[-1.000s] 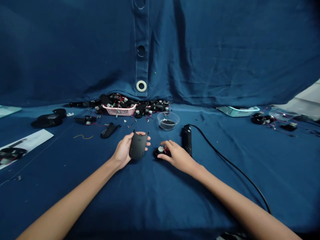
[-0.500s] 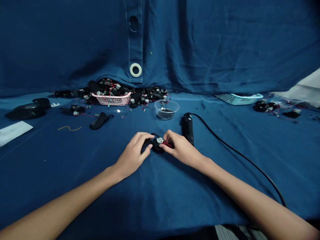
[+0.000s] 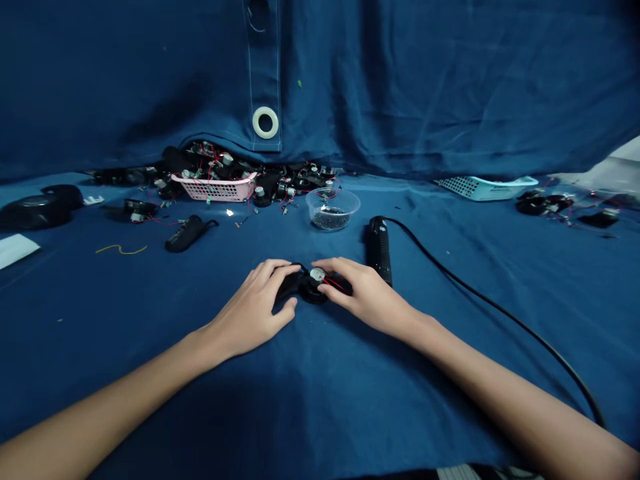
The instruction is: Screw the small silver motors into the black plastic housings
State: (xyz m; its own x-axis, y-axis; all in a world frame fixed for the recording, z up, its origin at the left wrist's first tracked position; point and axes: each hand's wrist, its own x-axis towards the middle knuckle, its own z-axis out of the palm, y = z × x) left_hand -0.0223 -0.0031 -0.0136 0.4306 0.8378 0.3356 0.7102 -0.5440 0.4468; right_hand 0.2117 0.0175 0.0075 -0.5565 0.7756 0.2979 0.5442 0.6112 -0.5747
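Observation:
A black device part (image 3: 313,293) lies on the blue cloth between my hands, with a small round silver motor (image 3: 317,274) and red wires at its middle. My left hand (image 3: 257,307) curls round the part's left portion, fingertips on its upper edge and thumb at its near side. From the right, my right hand (image 3: 367,293) grips at the motor, with the index fingertip by its top and the thumb just below, near the red wires. The palm sides of both hands are hidden.
Behind stand a clear bowl (image 3: 333,217) of small dark pieces, a pink basket (image 3: 215,189) heaped with wired parts and a light-blue basket (image 3: 487,189). A black corded tool (image 3: 379,250) lies close beyond my right hand; a black handle-shaped piece (image 3: 185,235) lies left.
The view has shifted slightly. My left hand has moved a little left along the part and spread more; my right fingers have come over the motor.

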